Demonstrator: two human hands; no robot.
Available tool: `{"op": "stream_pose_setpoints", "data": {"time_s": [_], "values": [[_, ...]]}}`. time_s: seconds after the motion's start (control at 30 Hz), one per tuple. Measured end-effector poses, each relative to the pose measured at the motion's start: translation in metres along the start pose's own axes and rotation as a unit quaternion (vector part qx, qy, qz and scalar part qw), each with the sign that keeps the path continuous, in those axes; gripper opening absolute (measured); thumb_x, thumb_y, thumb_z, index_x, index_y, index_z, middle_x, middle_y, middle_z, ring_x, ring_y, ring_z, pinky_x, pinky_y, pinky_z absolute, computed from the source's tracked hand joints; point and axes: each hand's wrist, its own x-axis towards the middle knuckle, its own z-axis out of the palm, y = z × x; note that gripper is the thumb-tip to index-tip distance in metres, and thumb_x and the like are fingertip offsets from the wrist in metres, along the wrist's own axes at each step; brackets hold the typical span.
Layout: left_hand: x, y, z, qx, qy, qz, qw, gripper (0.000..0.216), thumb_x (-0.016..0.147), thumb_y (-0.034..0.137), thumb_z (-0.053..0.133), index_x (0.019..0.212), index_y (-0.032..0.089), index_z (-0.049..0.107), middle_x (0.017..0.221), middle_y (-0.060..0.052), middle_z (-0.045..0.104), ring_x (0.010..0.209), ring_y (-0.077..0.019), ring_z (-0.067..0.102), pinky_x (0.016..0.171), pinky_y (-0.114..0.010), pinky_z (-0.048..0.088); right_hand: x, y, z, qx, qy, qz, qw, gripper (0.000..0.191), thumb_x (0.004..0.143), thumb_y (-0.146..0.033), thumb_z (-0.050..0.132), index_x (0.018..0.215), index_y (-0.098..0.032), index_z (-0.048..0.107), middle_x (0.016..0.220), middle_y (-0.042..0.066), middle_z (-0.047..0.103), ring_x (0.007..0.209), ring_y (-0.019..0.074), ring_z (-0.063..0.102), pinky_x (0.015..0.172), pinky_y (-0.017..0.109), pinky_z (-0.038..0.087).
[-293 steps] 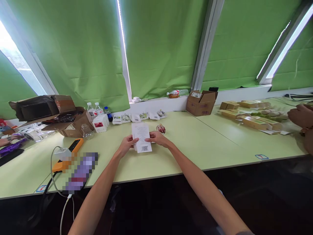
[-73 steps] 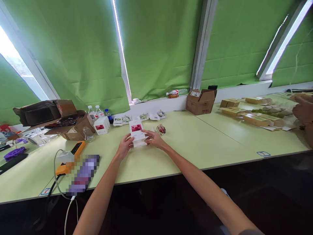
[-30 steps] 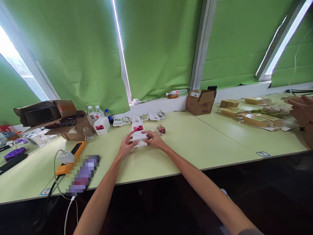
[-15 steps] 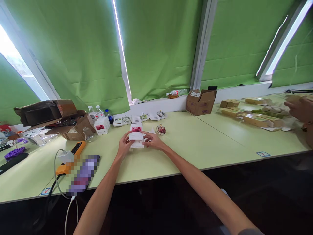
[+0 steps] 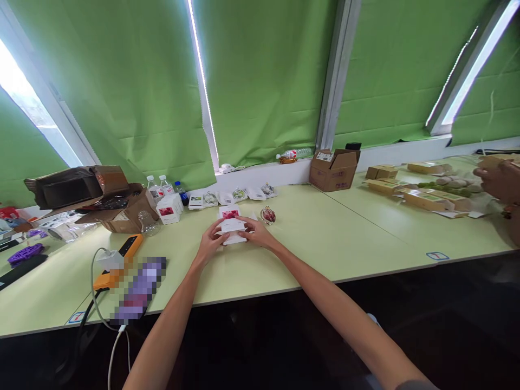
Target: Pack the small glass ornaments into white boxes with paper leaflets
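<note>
A small white carton [image 5: 230, 225] with a pink picture on its upper face sits on the pale green table [image 5: 325, 238] at the centre. My left hand [image 5: 211, 243] grips its left side with curled fingers. My right hand [image 5: 255, 232] holds its right side, the fingers laid over the front. A round glass ornament [image 5: 268, 215] with red contents lies just right of the carton.
A stack of like white cartons [image 5: 168, 207] and water bottles [image 5: 155, 187] stand at the left, by open cardboard boxes [image 5: 117, 208]. An orange power strip [image 5: 117, 260] lies near the front left. Another open box [image 5: 333, 169] stands at the sill. Another person's hand [image 5: 496, 180] works over flat boxes at the far right.
What I held was a flat printed white sheet; it is now a folded-up carton with the pink picture facing up. In the last second my hands shifted only slightly around it.
</note>
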Motion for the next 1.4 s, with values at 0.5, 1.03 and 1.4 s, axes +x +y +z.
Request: {"op": "stream_pose_setpoints", "data": {"time_s": [0.5, 1.03, 1.4], "values": [[0.000, 0.007, -0.008, -0.028, -0.013, -0.034, 0.999, 0.070, 0.080, 0.048, 0.064, 0.143, 0.027, 0.041, 0.122, -0.011, 0.062, 0.097, -0.0267, 0.065, 0.073, -0.038, 0.058, -0.002, -0.003, -0.001, 0.023, -0.068, 0.019, 0.997, 0.094, 0.066, -0.025, 0.079, 0.147, -0.029, 0.032, 0.117, 0.009, 0.061, 0.086, 0.0170, 0.062, 0.071, 0.031, 0.056], [0.001, 0.001, -0.004, 0.011, -0.010, -0.016, 1.000, 0.071, 0.074, 0.040, 0.074, 0.138, 0.025, 0.046, 0.115, -0.011, 0.063, 0.082, -0.0192, 0.067, 0.070, -0.035, 0.058, -0.001, 0.001, -0.002, 0.013, -0.009, 0.016, 1.000, 0.063, 0.080, -0.044, 0.069, 0.138, -0.027, 0.050, 0.097, 0.006, 0.067, 0.081, 0.0162, 0.062, 0.068, 0.028, 0.056], [0.000, 0.002, -0.004, 0.014, -0.005, -0.017, 1.000, 0.067, 0.073, 0.040, 0.075, 0.133, 0.023, 0.050, 0.113, -0.011, 0.063, 0.088, -0.0214, 0.067, 0.073, -0.037, 0.058, 0.003, 0.007, -0.003, 0.023, -0.004, 0.023, 0.999, 0.064, 0.079, -0.047, 0.069, 0.136, -0.025, 0.051, 0.085, 0.002, 0.064, 0.063, 0.0111, 0.057, 0.063, 0.027, 0.054]]}}
